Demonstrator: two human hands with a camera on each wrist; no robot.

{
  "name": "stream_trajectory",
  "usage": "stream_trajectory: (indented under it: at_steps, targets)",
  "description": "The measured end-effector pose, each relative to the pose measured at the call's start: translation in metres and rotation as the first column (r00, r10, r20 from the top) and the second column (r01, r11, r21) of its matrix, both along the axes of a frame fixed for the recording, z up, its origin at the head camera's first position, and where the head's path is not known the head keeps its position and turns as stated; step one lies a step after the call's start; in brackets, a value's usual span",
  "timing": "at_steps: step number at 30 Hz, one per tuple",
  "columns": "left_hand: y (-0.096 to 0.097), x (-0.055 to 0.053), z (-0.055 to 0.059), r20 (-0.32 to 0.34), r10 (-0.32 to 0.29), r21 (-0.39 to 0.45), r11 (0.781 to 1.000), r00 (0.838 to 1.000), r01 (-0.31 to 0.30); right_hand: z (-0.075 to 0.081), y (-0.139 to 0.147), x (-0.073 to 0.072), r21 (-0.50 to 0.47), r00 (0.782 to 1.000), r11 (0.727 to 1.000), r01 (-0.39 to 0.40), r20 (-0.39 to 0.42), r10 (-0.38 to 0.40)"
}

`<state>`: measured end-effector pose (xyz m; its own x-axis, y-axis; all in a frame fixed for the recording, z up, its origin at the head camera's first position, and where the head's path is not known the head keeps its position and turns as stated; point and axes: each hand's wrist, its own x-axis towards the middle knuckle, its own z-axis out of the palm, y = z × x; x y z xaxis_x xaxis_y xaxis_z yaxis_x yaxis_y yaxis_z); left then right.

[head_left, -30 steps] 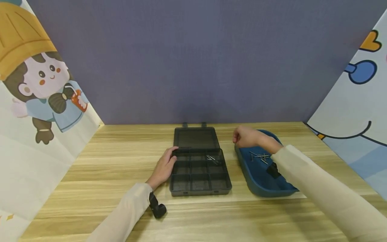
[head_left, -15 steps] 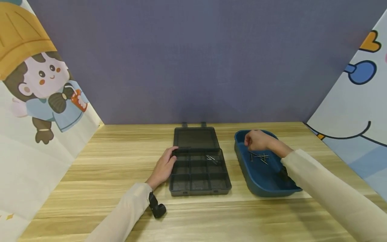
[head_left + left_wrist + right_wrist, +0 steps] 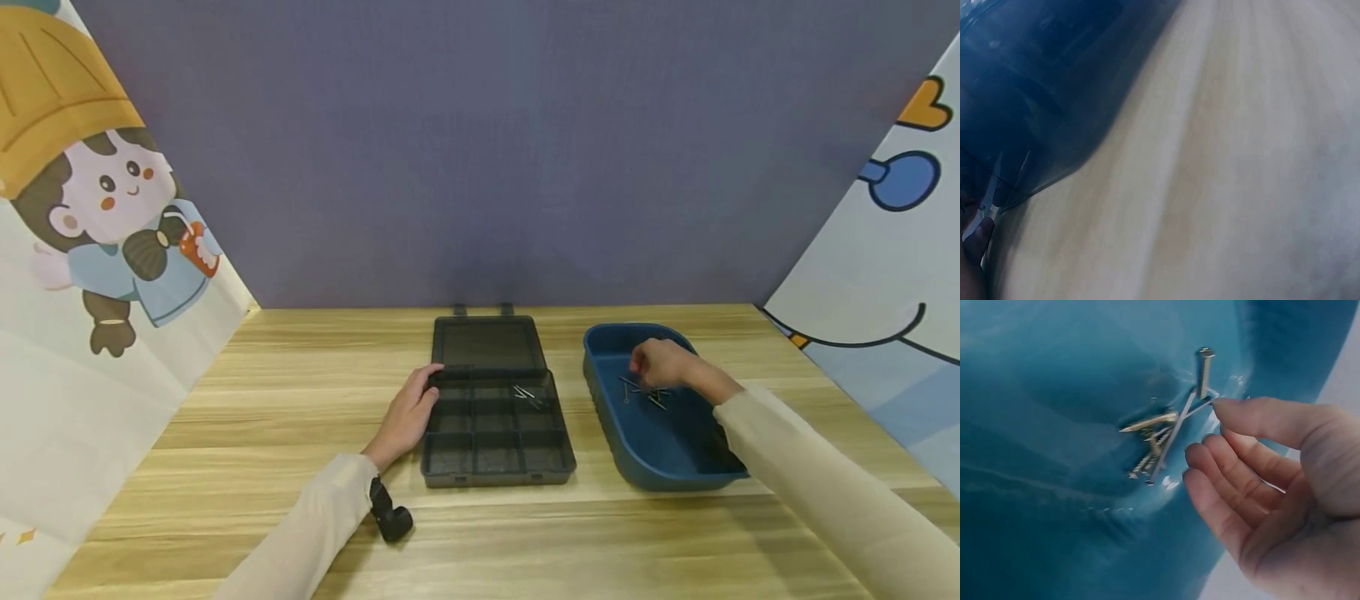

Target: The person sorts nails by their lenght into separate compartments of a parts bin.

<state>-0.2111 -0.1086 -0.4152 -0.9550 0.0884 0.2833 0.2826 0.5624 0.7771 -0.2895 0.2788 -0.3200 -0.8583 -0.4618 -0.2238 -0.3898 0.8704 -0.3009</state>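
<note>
In the head view, my left hand holds the left edge of a dark see-through compartment box, its lid laid back flat. Several silver nails lie in the box's back right compartment. My right hand is inside a blue tub, over a small pile of nails and screws. The right wrist view shows its thumb and fingers loosely bent beside a brassy screw and crossed silver nails. The thumb tip is close to one nail's end; I see no firm pinch.
The box and tub stand side by side on a wood-grain table, with a narrow strip of table between them. A grey-purple panel rises behind. Printed cartoon walls flank both sides. A black wrist camera hangs off my left wrist.
My right hand has moved from above the tub's back left edge, rightward and down into the tub, towards the pile. My left hand and the compartment box have stayed put.
</note>
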Motion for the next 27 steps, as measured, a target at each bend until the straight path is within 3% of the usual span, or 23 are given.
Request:
stream_trajectory:
  at_steps: [12, 27]
  targets:
    - [0.001, 0.001, 0.001, 0.003, -0.005, -0.001, 1.000, 1.000, 0.005, -0.016, 0.009, -0.002, 0.001, 1.000, 1.000, 0.027, 0.016, -0.027]
    - [0.001, 0.002, 0.001, 0.008, -0.010, 0.012, 1.000, 1.000, 0.010, -0.023, 0.008, -0.002, -0.008, 1.000, 1.000, 0.020, -0.013, -0.020]
